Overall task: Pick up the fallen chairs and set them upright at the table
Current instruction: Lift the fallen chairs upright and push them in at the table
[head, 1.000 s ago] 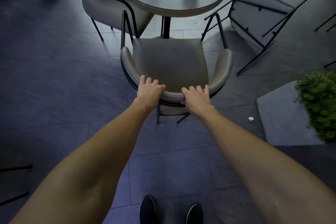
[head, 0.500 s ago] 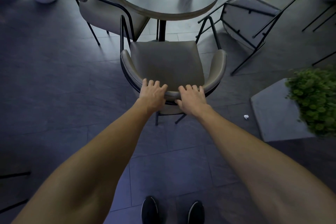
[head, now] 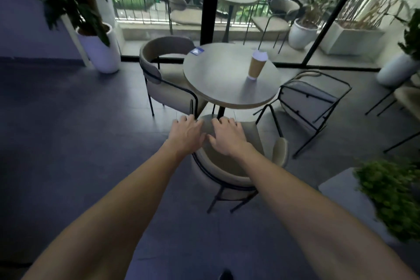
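A round table [head: 218,79] stands ahead with a paper cup [head: 256,67] and a blue card [head: 196,51] on it. Just before it an upright beige chair [head: 227,179] faces the table, its seat partly under the top. My left hand [head: 187,133] and my right hand [head: 227,135] hover side by side over that seat, fingers spread, holding nothing. A second beige chair [head: 163,88] stands upright at the table's left. To the right a third chair [head: 309,102] lies tipped on its side, black legs pointing out.
A white planter [head: 102,52] with a tall plant stands at the back left. A green bush [head: 393,198] on a grey block [head: 338,191] sits at my right. Another chair's legs [head: 386,102] and a white pot [head: 395,73] are at the far right. A glass wall runs behind the table.
Both hands have let go of the near chair's backrest and moved forward over its seat. My view has lifted, so the whole table and the terrace behind it now show.
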{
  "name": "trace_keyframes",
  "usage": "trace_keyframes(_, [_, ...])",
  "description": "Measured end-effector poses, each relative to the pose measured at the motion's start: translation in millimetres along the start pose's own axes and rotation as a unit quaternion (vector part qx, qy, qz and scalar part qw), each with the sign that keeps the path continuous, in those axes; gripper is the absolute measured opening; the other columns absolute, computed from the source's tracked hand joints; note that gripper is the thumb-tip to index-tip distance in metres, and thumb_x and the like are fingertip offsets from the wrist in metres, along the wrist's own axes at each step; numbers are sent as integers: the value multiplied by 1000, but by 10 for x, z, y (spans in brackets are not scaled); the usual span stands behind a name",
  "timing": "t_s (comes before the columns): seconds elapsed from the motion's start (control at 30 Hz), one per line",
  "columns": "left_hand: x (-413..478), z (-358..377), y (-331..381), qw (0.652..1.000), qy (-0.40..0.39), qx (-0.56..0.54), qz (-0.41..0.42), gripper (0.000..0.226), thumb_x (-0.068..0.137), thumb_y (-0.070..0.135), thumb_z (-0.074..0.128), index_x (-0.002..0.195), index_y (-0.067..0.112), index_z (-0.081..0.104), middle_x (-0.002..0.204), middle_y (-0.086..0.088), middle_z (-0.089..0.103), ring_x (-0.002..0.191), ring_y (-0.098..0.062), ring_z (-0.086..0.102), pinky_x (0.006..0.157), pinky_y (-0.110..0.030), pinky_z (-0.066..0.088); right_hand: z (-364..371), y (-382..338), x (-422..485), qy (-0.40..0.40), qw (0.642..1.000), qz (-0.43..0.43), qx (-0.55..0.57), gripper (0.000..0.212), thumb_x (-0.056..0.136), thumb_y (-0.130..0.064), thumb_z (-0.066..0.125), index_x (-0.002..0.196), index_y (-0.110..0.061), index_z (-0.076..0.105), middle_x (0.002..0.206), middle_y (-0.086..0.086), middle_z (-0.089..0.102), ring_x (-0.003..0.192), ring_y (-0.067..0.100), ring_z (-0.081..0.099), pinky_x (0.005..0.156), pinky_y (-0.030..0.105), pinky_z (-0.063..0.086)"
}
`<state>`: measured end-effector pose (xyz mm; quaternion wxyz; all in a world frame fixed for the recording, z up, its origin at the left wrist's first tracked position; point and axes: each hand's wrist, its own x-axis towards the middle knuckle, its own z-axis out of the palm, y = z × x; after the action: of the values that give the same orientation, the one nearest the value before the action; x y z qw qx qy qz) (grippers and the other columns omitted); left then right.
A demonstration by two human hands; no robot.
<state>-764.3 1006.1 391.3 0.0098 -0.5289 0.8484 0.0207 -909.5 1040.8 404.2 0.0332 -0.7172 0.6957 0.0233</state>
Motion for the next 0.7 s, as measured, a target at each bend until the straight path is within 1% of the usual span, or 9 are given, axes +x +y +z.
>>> trace_keyframes(0.1, [132,-285,-236,1000,19,-5,-15,43,95,49,45,128,22,50,128,-9,55,121,-33,50,93,-45,41,-240,-177,277,11,1000,-5,4,48,95,-48,48,132,-16,48,135,13,53,126,35,46,103,49,36])
trace_keyframes(0.23, [479,-548,-605,999,29,-3,-19,44,95,48,45,131,22,49,128,-10,54,120,-35,51,94,-45,42,-425,-370,821,22,1000,-7,3,48,92,-50,50,128,-17,49,134,12,54,125,35,48,101,47,37])
trace_keyframes(0.33, [864,-681,-926,1000,20,4,-24,47,95,44,46,136,23,46,132,-11,52,123,-36,49,96,-46,42,-515,-492,1336,24,1000,-7,8,49,92,-51,48,126,-17,51,132,13,56,123,36,51,99,46,38])
trace_keyframes(0.43, [1280,-838,-1280,999,6,13,-30,48,95,44,46,138,23,44,135,-10,50,125,-35,48,96,-46,41,-615,-632,1911,15,1000,-10,15,51,90,-54,48,125,-17,52,130,13,57,121,36,52,97,47,40])
trace_keyframes(0.6, [1953,-988,-2002,998,-4,5,-56,46,95,39,45,138,22,42,136,-11,48,126,-34,45,97,-47,39,-829,-986,2870,10,999,-21,24,56,89,-55,49,129,-16,50,131,14,56,121,36,51,96,47,40])
trace_keyframes(0.7, [2340,-978,-2546,997,-1,-8,-72,41,94,37,45,133,23,44,136,-11,49,125,-34,46,96,-47,40,-852,-1246,3493,15,999,-20,34,55,90,-56,48,128,-17,51,132,14,55,123,36,50,98,46,39])
